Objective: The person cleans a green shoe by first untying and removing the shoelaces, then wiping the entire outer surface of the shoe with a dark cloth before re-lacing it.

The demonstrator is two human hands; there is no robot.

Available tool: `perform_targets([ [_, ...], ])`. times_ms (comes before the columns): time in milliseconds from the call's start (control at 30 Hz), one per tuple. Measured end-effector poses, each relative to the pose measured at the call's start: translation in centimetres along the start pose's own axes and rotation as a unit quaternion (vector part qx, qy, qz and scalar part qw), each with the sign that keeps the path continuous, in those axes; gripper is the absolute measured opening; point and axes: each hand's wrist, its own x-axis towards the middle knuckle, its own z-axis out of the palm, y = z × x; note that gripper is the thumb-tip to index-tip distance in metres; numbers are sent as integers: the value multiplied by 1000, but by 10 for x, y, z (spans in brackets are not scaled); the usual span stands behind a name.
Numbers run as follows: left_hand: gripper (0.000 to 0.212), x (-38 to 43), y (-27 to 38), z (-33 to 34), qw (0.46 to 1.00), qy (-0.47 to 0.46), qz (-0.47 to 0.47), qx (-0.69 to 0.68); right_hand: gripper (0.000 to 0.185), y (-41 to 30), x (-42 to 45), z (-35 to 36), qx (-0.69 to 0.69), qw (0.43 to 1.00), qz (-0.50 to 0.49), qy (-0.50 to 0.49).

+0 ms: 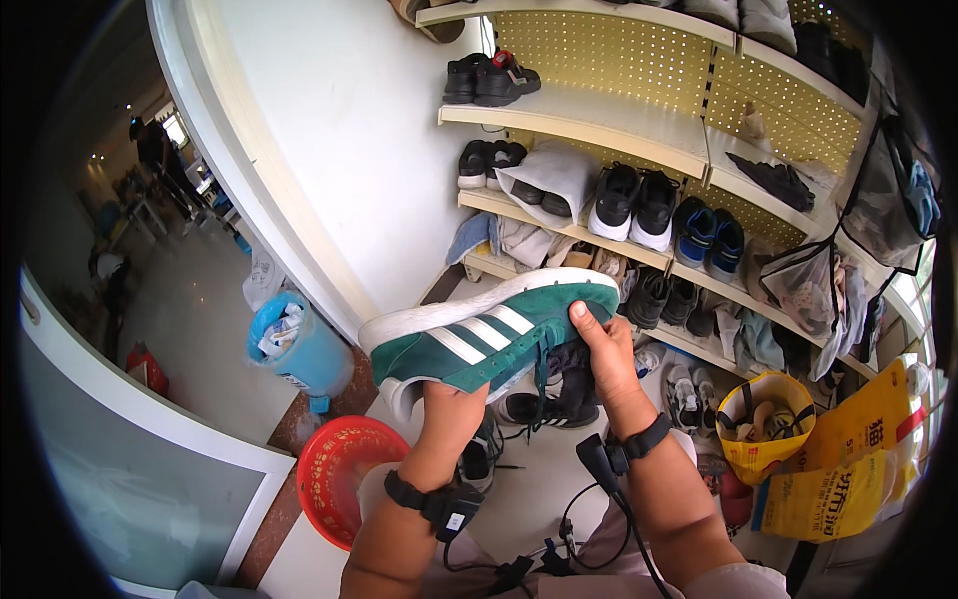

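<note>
A green suede sneaker (479, 341) with white side stripes and a white rubber sole is held up before me, tilted on its side with its toe to the right. My left hand (455, 404) reaches into its opening, so the fingers are hidden inside. At the toe end, my right hand (608, 348) grips the upper with the thumb on top. Untied green laces (540, 367) dangle below the shoe. Under it on the floor lie a black sneaker with white stripes (554, 410) and another dark shoe (477, 460), partly covered by my left arm.
Ahead stands a shoe rack (576, 112) with several pairs. A red plastic basin (329, 479) and a blue trash bin (303, 352) are at left, by the doorway. Yellow bags (838, 487) and a yellow basket (767, 427) sit at right. Cables (591, 494) hang between my wrists. A person (157, 150) stands far left.
</note>
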Motion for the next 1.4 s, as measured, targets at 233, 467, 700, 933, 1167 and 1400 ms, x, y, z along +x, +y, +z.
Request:
perform_targets([
  [233,69,-3,19,-7,958,-168,-154,-174,43,2,2,1,69,996,41,33],
  [467,90,8,15,-1,827,-204,-228,-471,48,-10,1,-5,-102,994,-36,33],
  [700,42,9,38,13,875,-126,-290,-367,51,-19,0,-3,-158,987,-17,37],
  [933,55,8,49,-7,932,-213,-174,-237,40,-15,-6,0,-119,989,-82,23],
  [1167,34,7,2,-2,997,-41,-28,59,36,-16,-7,4,-89,991,-97,16],
  [1400,29,22,7,7,886,101,-136,-432,38,-9,-2,6,34,997,-8,75],
])
